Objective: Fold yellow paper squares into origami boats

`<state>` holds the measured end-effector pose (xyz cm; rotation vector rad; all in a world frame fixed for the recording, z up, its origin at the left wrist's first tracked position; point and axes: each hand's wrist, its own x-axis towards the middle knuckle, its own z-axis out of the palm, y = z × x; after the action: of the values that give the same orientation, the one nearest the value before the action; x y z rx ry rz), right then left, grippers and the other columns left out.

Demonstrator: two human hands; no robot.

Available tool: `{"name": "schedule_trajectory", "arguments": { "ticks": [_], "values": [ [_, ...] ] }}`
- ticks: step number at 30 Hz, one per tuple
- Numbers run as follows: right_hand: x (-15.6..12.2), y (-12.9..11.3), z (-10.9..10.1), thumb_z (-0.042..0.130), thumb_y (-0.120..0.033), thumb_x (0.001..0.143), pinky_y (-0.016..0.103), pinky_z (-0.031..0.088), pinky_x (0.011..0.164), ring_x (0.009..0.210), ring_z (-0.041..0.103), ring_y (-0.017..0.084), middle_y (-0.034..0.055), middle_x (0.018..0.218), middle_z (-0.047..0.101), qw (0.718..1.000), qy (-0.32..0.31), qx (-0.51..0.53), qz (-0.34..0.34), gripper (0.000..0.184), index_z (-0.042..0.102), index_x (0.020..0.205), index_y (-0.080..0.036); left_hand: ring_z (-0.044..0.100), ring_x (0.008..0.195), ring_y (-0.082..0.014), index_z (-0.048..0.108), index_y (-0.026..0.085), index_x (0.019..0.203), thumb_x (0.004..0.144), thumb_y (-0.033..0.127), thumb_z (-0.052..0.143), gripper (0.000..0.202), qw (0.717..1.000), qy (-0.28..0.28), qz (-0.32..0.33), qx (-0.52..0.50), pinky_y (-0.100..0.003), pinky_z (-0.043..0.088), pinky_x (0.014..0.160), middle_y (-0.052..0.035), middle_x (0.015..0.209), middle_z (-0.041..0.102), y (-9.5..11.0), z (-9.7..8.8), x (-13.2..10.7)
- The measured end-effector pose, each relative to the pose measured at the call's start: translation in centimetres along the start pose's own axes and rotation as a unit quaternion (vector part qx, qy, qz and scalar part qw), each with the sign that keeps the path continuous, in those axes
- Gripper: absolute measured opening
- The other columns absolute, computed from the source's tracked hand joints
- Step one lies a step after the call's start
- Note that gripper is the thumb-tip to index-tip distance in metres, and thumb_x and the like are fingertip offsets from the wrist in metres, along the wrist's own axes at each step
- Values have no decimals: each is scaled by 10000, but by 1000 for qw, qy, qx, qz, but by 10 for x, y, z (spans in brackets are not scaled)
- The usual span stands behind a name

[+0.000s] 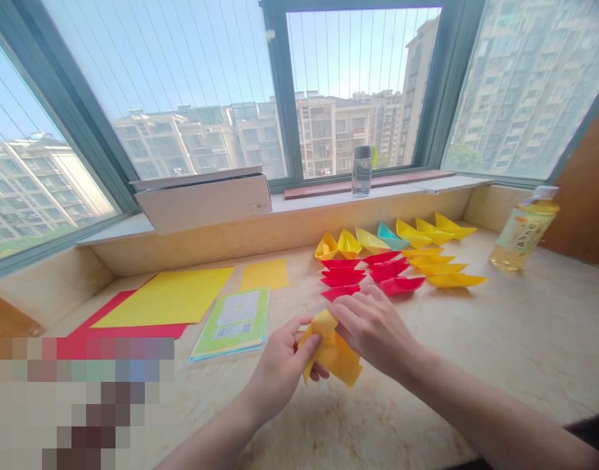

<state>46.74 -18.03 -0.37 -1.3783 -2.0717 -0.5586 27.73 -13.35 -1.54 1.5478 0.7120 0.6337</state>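
Between my hands, just above the counter, is a partly folded piece of yellow paper (339, 356). My left hand (290, 349) grips its left side, with the thumb pressed on top and fingers underneath. At the upper edge of the paper, my right hand (370, 323) has its fingers closed on a fold; the fingertips are partly hidden. Right behind my hands stand rows of folded paper boats: red boats (342, 277), yellow boats (451, 267) and a single turquoise boat (390, 236).
To the left lie large yellow sheets (167, 297) over red sheets (128, 320), a small yellow sheet (265, 274) and a green paper pack (235, 320). A drink bottle (524, 228) stands at right. A white box (206, 202) and a clear water bottle (362, 173) are on the windowsill.
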Motion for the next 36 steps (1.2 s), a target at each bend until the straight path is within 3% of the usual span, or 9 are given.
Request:
{"name": "schedule_trajectory", "arguments": {
  "ticks": [5,12,20,26,30,33,36],
  "values": [
    [0,16,-4,539,-194,971,352,353,827,799,628,180,51,935,726,998,17,51,-15,145,670,910,-194,683,556,-170,502,95,1226,886,457,608,508,999,-24,-6,-33,-242,497,509,-102,807,716,3,-1,0],
    [-1,39,-14,449,-150,1006,361,392,842,879,654,181,66,1031,731,989,-9,75,-124,226,649,1105,-184,695,548,-167,478,124,1288,876,423,641,534,994,-91,-23,-65,-221,497,490,-103,868,712,1,-7,-1],
    [-2,23,-3,606,-224,900,342,412,819,954,652,201,72,1086,707,991,-11,122,-62,186,652,1078,-193,691,543,-175,519,104,1300,880,431,633,544,994,-98,-35,-44,-219,514,491,-70,694,706,10,-9,-2],
    [-4,13,5,652,-245,866,345,384,767,761,647,189,47,866,738,993,-1,119,-29,75,694,905,-196,705,589,-175,546,128,1279,895,463,597,512,990,-129,-55,-24,-225,531,520,-94,782,727,9,-6,-3],
    [-5,9,4,626,-184,879,345,383,776,772,651,193,41,832,735,994,-9,110,-8,74,699,889,-192,693,600,-164,557,133,1259,905,444,588,472,992,-117,-41,-13,-220,516,537,-83,784,716,8,-4,-3],
    [-4,10,3,603,-184,915,340,396,766,792,656,191,49,885,735,994,-20,105,-28,101,692,962,-183,679,602,-159,540,152,1276,907,445,582,473,995,-101,-27,0,-223,506,539,-70,808,706,9,-3,-4],
    [-3,11,3,578,-217,947,341,409,776,822,654,189,54,936,734,989,-45,106,-89,135,677,1034,-185,636,578,-139,604,153,1178,916,483,543,427,995,-94,-22,26,-209,482,515,-46,756,676,10,-1,-6]
  ]
}}
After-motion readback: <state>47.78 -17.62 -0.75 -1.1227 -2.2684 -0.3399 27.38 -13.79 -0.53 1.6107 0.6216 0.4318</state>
